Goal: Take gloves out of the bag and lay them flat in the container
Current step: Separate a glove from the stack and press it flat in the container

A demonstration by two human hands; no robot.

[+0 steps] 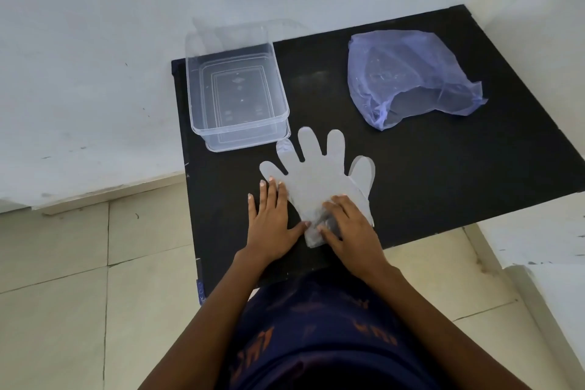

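A thin translucent plastic glove [319, 174] lies spread flat on the black table [443, 174], fingers pointing away from me. My left hand [272, 222] rests flat beside its left edge, fingertips touching the glove. My right hand [351, 225] presses down on the glove's cuff, fingers curled over the crumpled end. The clear rectangular container [235, 85] stands at the table's far left, with only its own moulded bottom showing. The purple see-through bag [411, 76] lies at the far right, its mouth open toward me.
The table stands in a corner with white walls behind and to the right. Its left and near edges drop to a tiled floor [79, 310]. Bare black tabletop lies between the container and the bag.
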